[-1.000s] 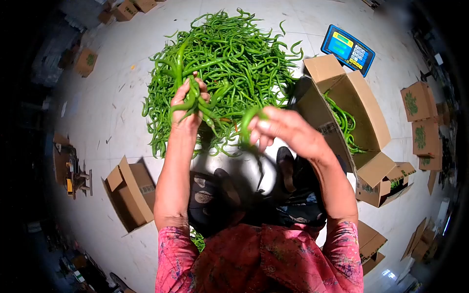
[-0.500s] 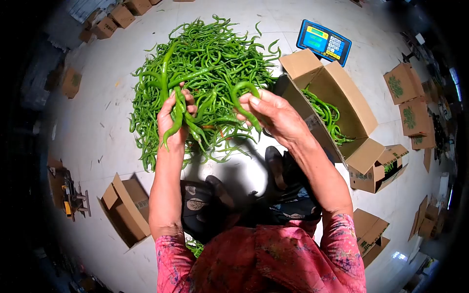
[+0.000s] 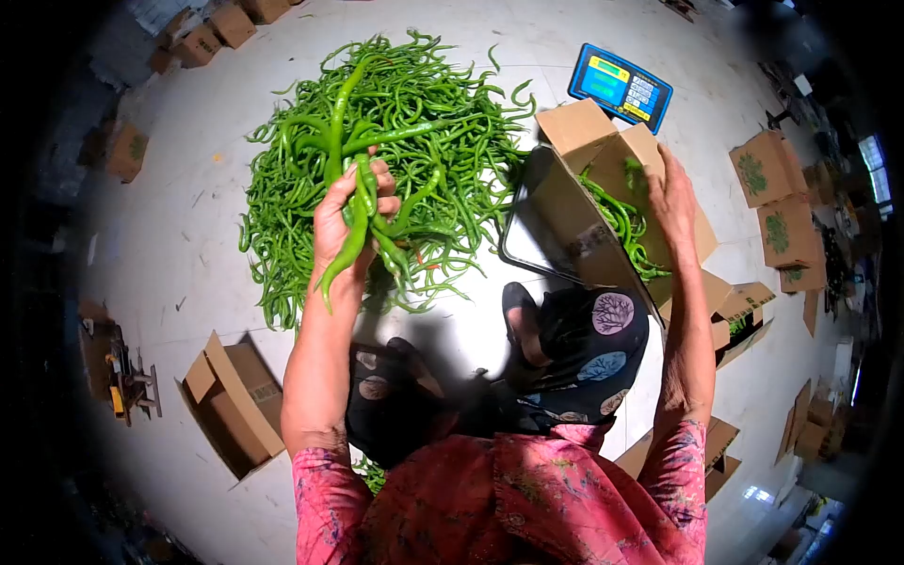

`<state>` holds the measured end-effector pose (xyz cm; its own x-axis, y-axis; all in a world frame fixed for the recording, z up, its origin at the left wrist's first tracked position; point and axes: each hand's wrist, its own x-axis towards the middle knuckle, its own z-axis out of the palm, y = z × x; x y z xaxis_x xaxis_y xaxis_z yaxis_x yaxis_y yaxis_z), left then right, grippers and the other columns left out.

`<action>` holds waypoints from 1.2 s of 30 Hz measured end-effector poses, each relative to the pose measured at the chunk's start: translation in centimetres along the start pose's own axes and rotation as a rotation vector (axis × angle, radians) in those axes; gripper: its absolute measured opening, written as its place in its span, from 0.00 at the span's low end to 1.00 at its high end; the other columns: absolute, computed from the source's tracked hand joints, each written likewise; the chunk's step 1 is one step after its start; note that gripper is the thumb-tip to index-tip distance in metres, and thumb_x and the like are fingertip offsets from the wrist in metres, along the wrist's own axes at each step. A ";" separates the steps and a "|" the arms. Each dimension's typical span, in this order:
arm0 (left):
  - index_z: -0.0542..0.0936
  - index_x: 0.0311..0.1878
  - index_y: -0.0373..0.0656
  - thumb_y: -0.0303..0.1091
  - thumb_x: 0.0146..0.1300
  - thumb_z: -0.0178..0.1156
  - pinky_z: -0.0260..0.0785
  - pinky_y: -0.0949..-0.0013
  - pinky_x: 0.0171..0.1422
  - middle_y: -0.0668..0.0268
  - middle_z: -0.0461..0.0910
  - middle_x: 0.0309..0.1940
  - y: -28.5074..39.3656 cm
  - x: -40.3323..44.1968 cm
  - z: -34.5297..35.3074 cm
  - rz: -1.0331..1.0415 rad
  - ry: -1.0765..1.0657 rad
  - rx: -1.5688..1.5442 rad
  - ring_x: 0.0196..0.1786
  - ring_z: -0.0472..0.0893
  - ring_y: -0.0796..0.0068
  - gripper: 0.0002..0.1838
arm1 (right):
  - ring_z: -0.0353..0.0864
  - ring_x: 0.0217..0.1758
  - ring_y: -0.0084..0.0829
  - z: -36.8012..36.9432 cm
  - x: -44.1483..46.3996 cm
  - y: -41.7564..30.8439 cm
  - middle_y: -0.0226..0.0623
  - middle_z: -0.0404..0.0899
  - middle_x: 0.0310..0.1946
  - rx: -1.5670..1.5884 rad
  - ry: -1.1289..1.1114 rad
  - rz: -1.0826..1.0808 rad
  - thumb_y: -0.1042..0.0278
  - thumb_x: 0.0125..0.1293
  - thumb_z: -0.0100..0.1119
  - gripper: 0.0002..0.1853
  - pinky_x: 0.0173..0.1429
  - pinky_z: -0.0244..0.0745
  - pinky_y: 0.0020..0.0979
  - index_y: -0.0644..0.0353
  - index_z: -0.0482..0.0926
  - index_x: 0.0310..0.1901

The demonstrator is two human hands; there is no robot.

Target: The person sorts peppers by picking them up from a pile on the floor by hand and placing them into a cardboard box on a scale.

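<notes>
My left hand (image 3: pixel 331 218) is closed around a bunch of long green chili peppers (image 3: pixel 361 202), their ends sticking out above and below the fist. Behind it, a large heap of green chili peppers (image 3: pixel 405 104) is spread over the floor. My right hand (image 3: pixel 673 202) is over the right side of an open cardboard box (image 3: pixel 584 231), its fingers apart. A motion-blurred green pepper (image 3: pixel 634 174) is in the air just left of those fingertips. Inside the box lie more green peppers (image 3: pixel 621 221), some hidden by the box wall.
A blue scale display (image 3: pixel 621 83) stands behind the box, which sits by a metal-edged scale platform (image 3: pixel 513 240). Another open carton (image 3: pixel 231 405) is at lower left. Stacked boxes (image 3: pixel 777 202) stand at right, with more boxes (image 3: pixel 212 38) at upper left. My feet are between heap and box.
My right hand has moved right from the heap to the box, and the curved pepper it held has left its fingers. The left hand still grips its bunch.
</notes>
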<state>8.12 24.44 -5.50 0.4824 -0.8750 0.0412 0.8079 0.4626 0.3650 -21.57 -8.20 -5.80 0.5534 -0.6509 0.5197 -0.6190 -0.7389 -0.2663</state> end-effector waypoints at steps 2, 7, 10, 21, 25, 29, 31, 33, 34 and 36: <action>0.67 0.61 0.37 0.31 0.68 0.51 0.69 0.73 0.38 0.62 0.71 0.41 -0.2 0.1 -0.1 -0.007 -0.027 -0.025 0.43 0.73 0.73 0.19 | 0.73 0.60 0.52 -1.1 -0.3 -2.5 0.53 0.75 0.55 0.015 -0.120 0.024 0.62 0.65 0.57 0.24 0.62 0.67 0.45 0.61 0.70 0.61; 0.67 0.61 0.36 0.30 0.68 0.52 0.68 0.74 0.38 0.63 0.71 0.42 -0.7 0.0 0.7 -0.005 -0.003 0.010 0.43 0.73 0.74 0.20 | 0.79 0.54 0.44 -2.4 -0.7 -14.2 0.48 0.77 0.53 0.515 -0.516 -0.215 0.66 0.62 0.63 0.21 0.55 0.76 0.37 0.61 0.76 0.56; 0.66 0.61 0.36 0.30 0.67 0.52 0.68 0.73 0.38 0.62 0.71 0.42 -1.3 0.0 1.0 -0.029 0.007 -0.037 0.43 0.73 0.73 0.20 | 0.76 0.57 0.47 0.1 -2.4 -19.4 0.48 0.73 0.57 0.616 -0.506 -0.464 0.65 0.58 0.66 0.24 0.59 0.73 0.40 0.60 0.74 0.57; 0.68 0.62 0.37 0.33 0.68 0.53 0.72 0.69 0.42 0.63 0.74 0.44 -1.5 -0.2 1.1 0.044 0.184 0.198 0.43 0.76 0.71 0.21 | 0.77 0.37 0.51 3.4 -4.0 -23.4 0.47 0.76 0.32 0.838 -0.415 -0.514 0.77 0.55 0.58 0.10 0.42 0.72 0.47 0.64 0.73 0.39; 0.71 0.61 0.38 0.32 0.68 0.53 0.74 0.71 0.40 0.60 0.79 0.45 -0.5 -0.4 -0.6 0.051 0.229 0.234 0.42 0.78 0.72 0.19 | 0.76 0.36 0.45 1.8 -4.3 -23.0 0.44 0.77 0.32 0.804 -0.443 -0.477 0.74 0.62 0.56 0.10 0.41 0.72 0.40 0.63 0.75 0.46; 0.71 0.60 0.38 0.32 0.68 0.53 0.70 0.75 0.36 0.63 0.77 0.44 -0.5 0.0 -0.3 0.068 0.199 0.138 0.38 0.75 0.76 0.18 | 0.76 0.36 0.46 0.8 -4.2 -22.6 0.44 0.77 0.32 0.744 -0.459 -0.548 0.74 0.65 0.55 0.11 0.41 0.72 0.41 0.63 0.75 0.48; 0.71 0.59 0.38 0.31 0.68 0.53 0.69 0.75 0.36 0.63 0.76 0.43 -0.2 0.1 -0.5 0.054 0.165 0.087 0.38 0.73 0.77 0.18 | 0.78 0.36 0.45 0.1 -3.9 -22.3 0.44 0.78 0.35 0.774 -0.568 -0.576 0.73 0.66 0.55 0.12 0.42 0.73 0.39 0.63 0.75 0.50; 0.72 0.58 0.38 0.31 0.68 0.53 0.68 0.75 0.36 0.63 0.76 0.43 0.0 0.0 -0.6 0.042 0.151 0.049 0.37 0.73 0.78 0.16 | 0.79 0.37 0.42 -0.4 -3.7 -21.7 0.43 0.80 0.38 0.877 -0.661 -0.546 0.72 0.67 0.54 0.13 0.44 0.74 0.37 0.62 0.74 0.52; 0.72 0.57 0.38 0.31 0.68 0.53 0.68 0.75 0.36 0.64 0.76 0.42 0.1 -0.1 -0.6 0.057 0.171 0.043 0.37 0.73 0.78 0.16 | 0.80 0.38 0.39 -0.5 -3.7 -21.4 0.43 0.81 0.40 0.964 -0.698 -0.500 0.71 0.68 0.53 0.13 0.45 0.74 0.35 0.62 0.74 0.53; 0.74 0.55 0.39 0.29 0.67 0.56 0.69 0.73 0.35 0.64 0.76 0.38 0.4 -0.1 -1.1 0.083 0.210 0.069 0.38 0.74 0.76 0.14 | 0.79 0.39 0.28 -1.6 -3.1 -20.4 0.38 0.82 0.44 1.108 -0.782 -0.354 0.68 0.70 0.51 0.17 0.48 0.75 0.30 0.62 0.72 0.58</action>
<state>8.77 24.89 -6.38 0.6122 -0.7818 -0.1182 0.7409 0.5149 0.4313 -11.55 9.17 -0.64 0.9759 -0.0596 0.2098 0.1698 -0.3957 -0.9026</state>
